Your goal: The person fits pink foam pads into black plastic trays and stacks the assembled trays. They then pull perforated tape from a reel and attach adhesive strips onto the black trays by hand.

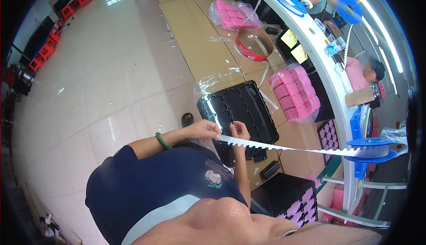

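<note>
A green bangle circles the wrist of my left hand (205, 130), whose fingers are closed on the end of a white notched strip (262, 145). From there the strip stretches right to a blue-flanged reel (372, 150) at the shelf edge. Just beside the strip's end is my right hand (240, 132), its fingers curled and pinched together. What they hold, if anything, is too small to make out. Under both hands lies a black compartment tray (237, 105) on the brown tabletop.
Bagged pink trays (295, 92) and a red ring-shaped reel (254, 44) stand farther along the table (184, 27). A black bin (282, 194) is close by my right arm. The white shelf (319, 45) curves along the right, with people beyond it. Tiled floor (102, 90) spreads left.
</note>
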{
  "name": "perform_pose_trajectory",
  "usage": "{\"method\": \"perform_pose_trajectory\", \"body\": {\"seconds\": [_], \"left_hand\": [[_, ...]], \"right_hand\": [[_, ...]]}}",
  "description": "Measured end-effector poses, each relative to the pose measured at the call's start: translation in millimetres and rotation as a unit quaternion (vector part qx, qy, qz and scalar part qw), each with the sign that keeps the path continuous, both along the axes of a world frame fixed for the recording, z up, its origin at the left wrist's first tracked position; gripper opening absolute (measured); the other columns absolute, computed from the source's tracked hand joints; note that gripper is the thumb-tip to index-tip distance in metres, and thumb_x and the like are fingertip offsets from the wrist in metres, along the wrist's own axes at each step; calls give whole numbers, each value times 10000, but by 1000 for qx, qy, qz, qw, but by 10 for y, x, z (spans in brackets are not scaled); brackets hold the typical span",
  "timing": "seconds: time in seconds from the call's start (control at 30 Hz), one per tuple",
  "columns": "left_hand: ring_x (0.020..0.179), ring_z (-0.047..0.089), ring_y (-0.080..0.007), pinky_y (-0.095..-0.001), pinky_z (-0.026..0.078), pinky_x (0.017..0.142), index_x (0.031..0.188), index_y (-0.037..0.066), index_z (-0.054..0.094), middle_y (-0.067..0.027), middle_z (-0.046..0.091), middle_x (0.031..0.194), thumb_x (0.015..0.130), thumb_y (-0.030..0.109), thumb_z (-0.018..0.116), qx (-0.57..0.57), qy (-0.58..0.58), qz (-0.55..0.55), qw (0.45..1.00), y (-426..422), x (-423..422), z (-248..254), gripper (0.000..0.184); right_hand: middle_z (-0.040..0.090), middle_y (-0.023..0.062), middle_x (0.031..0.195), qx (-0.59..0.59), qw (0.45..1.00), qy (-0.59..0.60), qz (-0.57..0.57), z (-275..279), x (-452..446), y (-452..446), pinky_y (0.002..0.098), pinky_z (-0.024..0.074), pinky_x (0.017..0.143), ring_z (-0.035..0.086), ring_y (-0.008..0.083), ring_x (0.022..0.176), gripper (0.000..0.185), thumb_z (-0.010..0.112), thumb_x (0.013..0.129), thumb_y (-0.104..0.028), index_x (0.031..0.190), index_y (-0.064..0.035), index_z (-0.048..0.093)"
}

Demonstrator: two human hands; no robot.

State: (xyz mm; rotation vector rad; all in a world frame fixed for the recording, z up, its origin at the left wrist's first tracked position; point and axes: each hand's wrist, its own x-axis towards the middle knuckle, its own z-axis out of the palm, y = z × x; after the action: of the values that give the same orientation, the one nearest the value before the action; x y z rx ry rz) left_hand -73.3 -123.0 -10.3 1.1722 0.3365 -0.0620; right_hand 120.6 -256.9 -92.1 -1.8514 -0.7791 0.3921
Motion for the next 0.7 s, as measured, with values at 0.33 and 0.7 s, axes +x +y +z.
{"method": "perform_pose_trajectory", "body": {"seconds": [0.33, 0.7], "left_hand": [[587, 511, -28, -193, 411, 543, 941, 48, 675, 47, 576, 706, 933, 177, 702, -10, 23, -36, 999, 26, 412, 93, 131], [567, 439, -18, -207, 375, 543, 886, 59, 638, 61, 504, 689, 921, 122, 678, 14, 58, -85, 995, -83, 658, 146, 83]], "right_hand": [[701, 14, 905, 46, 968, 167, -184, 306, -97, -1242, 216, 492, 739, 615, 65, 794, 119, 726, 882, -48, 988, 4, 719], [724, 161, 967, -437, 856, -213, -178, 275, -632, -2480, 359, 523, 844, 690, 262, 968, 260, 765, 842, -230, 1066, -99, 772]]}}
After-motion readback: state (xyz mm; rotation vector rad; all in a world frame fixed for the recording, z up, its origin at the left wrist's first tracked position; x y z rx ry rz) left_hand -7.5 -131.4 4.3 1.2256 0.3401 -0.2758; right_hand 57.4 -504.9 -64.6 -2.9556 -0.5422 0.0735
